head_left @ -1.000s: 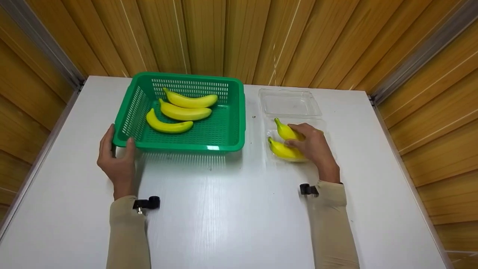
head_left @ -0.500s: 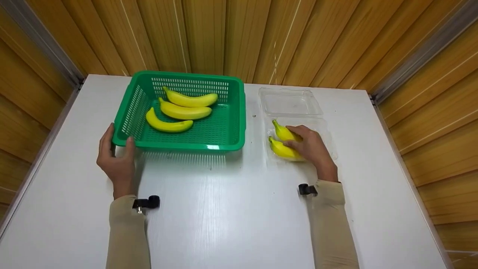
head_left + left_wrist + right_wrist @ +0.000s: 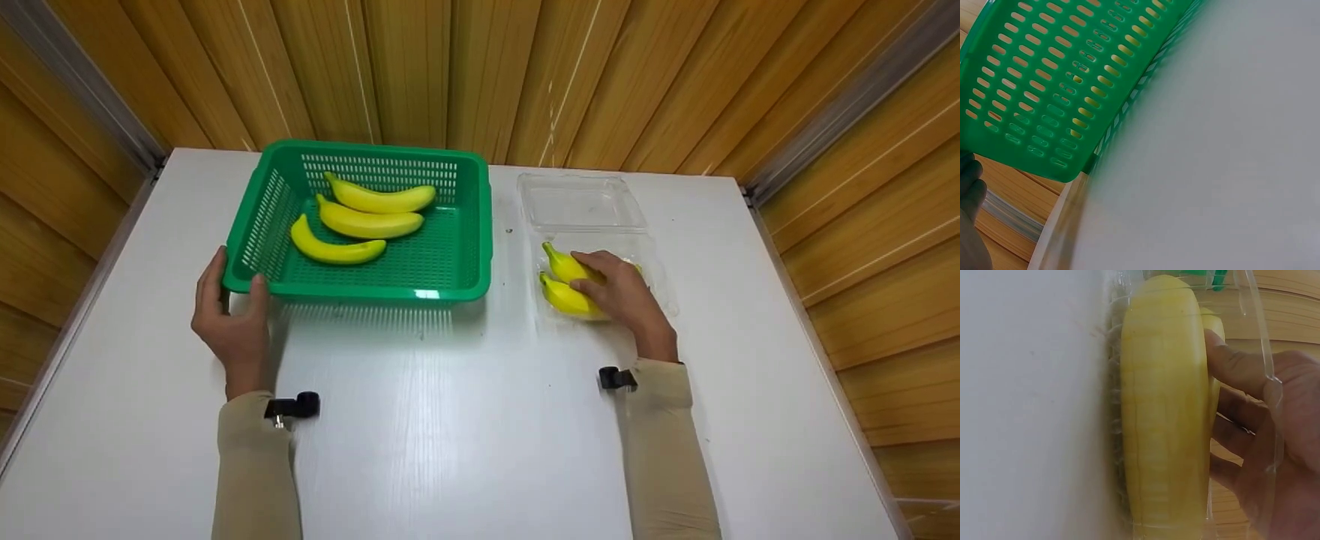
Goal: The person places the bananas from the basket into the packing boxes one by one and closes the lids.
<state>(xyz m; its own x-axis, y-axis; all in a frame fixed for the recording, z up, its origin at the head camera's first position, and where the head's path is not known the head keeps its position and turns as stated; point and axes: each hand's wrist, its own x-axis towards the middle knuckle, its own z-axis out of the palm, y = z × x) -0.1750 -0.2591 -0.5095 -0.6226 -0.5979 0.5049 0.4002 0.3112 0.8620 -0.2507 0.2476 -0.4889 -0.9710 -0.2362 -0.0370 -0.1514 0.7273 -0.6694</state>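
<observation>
In the head view, my right hand [image 3: 624,294] grips the rear of two yellow bananas, the held banana [image 3: 561,264], over the base of a clear plastic clamshell box [image 3: 656,262]. The nearer banana [image 3: 568,298] lies beside it, under my thumb. Seen from the right wrist, that nearer banana [image 3: 1165,410] shows through the clear wall and covers most of the held one. My left hand [image 3: 234,330] holds the near left corner of a green plastic basket [image 3: 360,291], thumb on the front side and fingers on the left. Inside the basket lie three bananas [image 3: 371,223].
The clamshell's lid [image 3: 581,204] lies folded open toward the back. Both containers stand on a white table [image 3: 450,420], near its back edge. Wood-patterned panels [image 3: 480,75] rise behind and on both sides.
The held banana has shifted slightly left and nearer, down beside the other banana in the clamshell, together with my right hand. My left hand and the basket stay in place.
</observation>
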